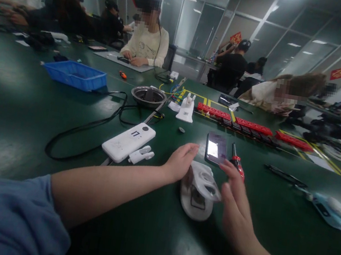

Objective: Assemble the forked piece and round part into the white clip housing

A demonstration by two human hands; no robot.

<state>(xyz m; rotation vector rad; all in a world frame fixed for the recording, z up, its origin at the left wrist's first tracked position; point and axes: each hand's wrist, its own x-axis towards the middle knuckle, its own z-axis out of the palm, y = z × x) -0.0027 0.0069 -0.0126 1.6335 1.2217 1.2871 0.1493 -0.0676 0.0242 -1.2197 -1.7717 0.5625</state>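
1. White stand (201,186): placed on the largest thing about, the dark green tabletop (144,214), between two bare hands
2. Left grip (181,161): held close beside the stand's top, with fingers together; impossible to tell whether clamped on it
3. Right grip (238,203): spread at the opposite side, with thumb and forefinger apart, close by the stand's edge; contact unclear
4. Same stand, closer: slightly blurred, with a ringed upper plate tilted over an oval base; judged as at least partly assembled
5. White numbered device (127,143): lying flat, well to the left
6. Phone (215,147): lying just beyond the stand, partly lit, not mounted on anything
7. Red-handled screwdriver (237,161): lying beside the phone, unheld
8. White clip (142,154): lying loose near the device, apparently unattached; further work left impossible to judge
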